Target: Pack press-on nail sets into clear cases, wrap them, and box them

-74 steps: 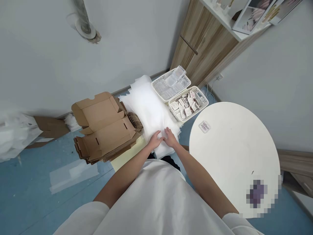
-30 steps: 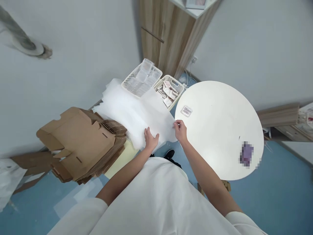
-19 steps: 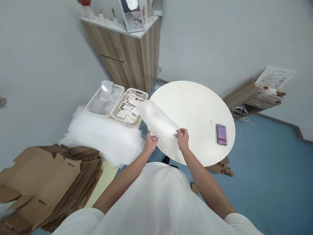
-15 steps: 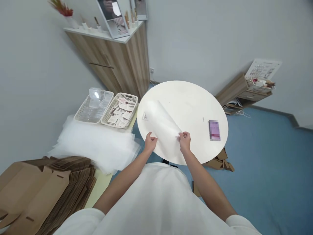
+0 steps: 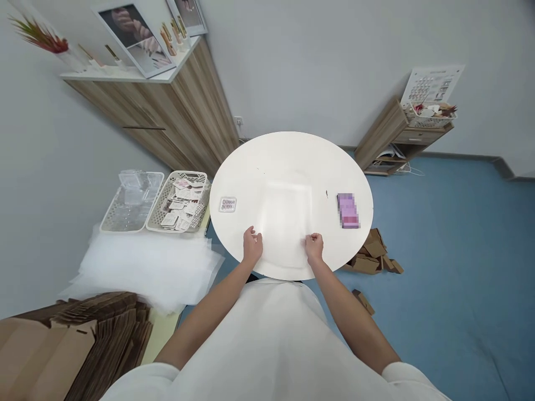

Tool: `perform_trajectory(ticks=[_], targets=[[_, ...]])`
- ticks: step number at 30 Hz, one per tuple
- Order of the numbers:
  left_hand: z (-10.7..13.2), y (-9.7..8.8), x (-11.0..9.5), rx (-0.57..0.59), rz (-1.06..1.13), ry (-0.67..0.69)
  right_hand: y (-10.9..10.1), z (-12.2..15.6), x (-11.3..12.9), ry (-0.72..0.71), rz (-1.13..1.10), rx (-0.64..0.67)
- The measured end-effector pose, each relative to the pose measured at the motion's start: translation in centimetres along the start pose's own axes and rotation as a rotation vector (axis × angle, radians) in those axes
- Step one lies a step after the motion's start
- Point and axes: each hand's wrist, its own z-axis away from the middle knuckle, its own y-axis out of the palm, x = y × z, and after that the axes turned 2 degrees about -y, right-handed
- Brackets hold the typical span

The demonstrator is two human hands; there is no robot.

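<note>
A thin white foam sheet lies flat on the round white table. My left hand pinches its near left corner, and my right hand pinches its near right corner. Both hands rest at the table's near edge with fingers closed. A small clear packet lies on the table to the left of the sheet.
A blurred purple object sits on the table's right side. Left of the table are two white baskets, a stack of white foam sheets and flat cardboard boxes. Cardboard scraps lie on the blue floor.
I lifted one foam sheet off the stack at the left, turned right, and laid it flat on the round table. Both hands still hold its near corners.
</note>
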Motion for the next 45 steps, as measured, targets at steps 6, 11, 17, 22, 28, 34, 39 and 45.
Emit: perform_trajectory(ticks=[6, 11, 17, 22, 28, 34, 39, 45], targets=[[0.8, 1.1, -0.2, 0.171, -0.557, 0.497, -0.3, -0.8, -0.1, -0.131, 0.201, 0.088], [0.4, 2.7, -0.6, 0.356, -0.773, 0.608, -1.0, -1.2, 0.3, -0.308, 0.456, 0.195], [0.8, 3.4, -0.2, 0.431, -0.827, 0.545, -1.0, -0.4, 0.6, -0.655, 0.855, 0.253], [0.5, 2.9, -0.2, 0.426, -0.835, 0.523, -0.2, -0.9, 1.1, -0.658, 1.114, 0.45], [0.2, 2.6, -0.2, 0.437, -0.812, 0.518, 0.3, -1.2, 1.3, -0.639, 1.203, 0.428], [-0.2, 0.9, 0.6, 0.379, -0.669, 0.517, 2.0, 0.8, 2.0, -0.634, 1.138, 0.315], [-4.6, -4.1, 2.9, 0.168, -0.426, 0.274, 8.5, 2.1, 4.1, -0.635, 0.931, 0.405], [-12.3, -9.7, 6.3, -0.004, 0.03, 0.021, 18.0, 2.8, 6.3, -0.262, 0.517, 0.645]])
